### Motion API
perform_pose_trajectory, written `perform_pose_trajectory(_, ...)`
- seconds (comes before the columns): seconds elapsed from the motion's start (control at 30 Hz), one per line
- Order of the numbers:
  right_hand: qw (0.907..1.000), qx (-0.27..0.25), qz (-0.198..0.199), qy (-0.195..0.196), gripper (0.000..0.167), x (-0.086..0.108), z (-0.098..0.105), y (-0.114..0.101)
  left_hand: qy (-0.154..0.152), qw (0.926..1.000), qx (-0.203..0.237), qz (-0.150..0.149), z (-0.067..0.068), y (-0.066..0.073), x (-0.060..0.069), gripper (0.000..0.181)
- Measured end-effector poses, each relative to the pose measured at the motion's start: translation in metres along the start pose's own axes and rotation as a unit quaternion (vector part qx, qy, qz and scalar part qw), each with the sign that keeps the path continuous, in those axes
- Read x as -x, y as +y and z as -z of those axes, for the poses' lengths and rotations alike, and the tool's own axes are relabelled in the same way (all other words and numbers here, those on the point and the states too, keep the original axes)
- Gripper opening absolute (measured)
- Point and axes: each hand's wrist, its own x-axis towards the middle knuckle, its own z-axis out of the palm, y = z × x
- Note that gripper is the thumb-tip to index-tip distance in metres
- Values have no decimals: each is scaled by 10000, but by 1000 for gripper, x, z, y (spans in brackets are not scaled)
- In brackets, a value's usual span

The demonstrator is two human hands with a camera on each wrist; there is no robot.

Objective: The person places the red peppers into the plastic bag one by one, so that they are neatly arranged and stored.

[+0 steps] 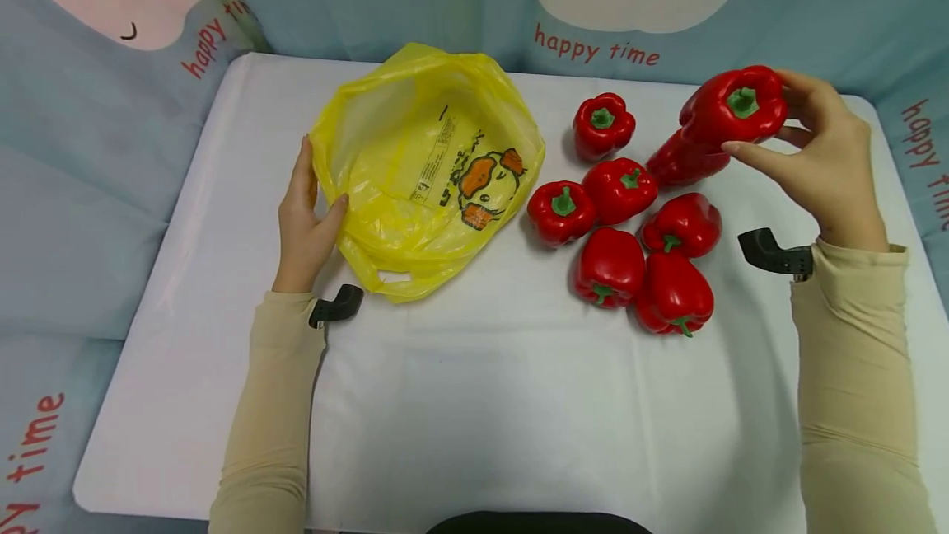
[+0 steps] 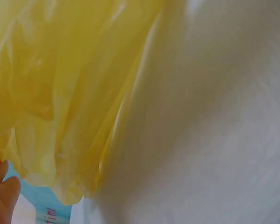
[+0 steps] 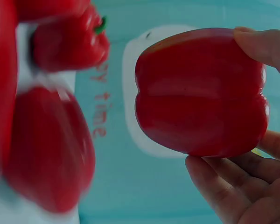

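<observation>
My left hand (image 1: 306,225) holds the left rim of a yellow plastic bag (image 1: 400,171), its thumb at the rim. The bag lies with its mouth spread, and a printed dog shows inside it. In the left wrist view the bag's side (image 2: 74,93) hangs in folds beside the fingertips (image 2: 7,196). At the right, my right hand (image 1: 834,159) grips a red bell pepper (image 1: 722,110) above the table, thumb on one side and fingers on the other. That pepper (image 3: 200,93) fills the middle of the right wrist view. Another bell pepper (image 1: 678,163) lies partly hidden under it.
Several more red bell peppers (image 1: 610,266) with green stems lie between the bag and my right hand. One bell pepper (image 1: 603,126) stands apart near the far edge. A white cloth covers the table (image 1: 474,402). A blue printed curtain (image 1: 385,7) hangs behind.
</observation>
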Motion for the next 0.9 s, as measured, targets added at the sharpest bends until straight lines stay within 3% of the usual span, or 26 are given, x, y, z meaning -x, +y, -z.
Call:
perform_pose_trajectory(0.27, 9989, -340, 319, -20, 71, 5, -10, -24, -27, 9998, 188, -63, 0, 1, 0, 72)
perform_pose_trajectory(0.53, 9964, -776, 319, -154, 71, 9, -19, -36, -72, 9997, 222, 112, 2, 33, 3, 68)
perform_pose_trajectory(0.9, 9930, -642, 920, -372, 72, 21, -39, -51, -101, 9994, 291, 158, 2, 35, 4, 67)
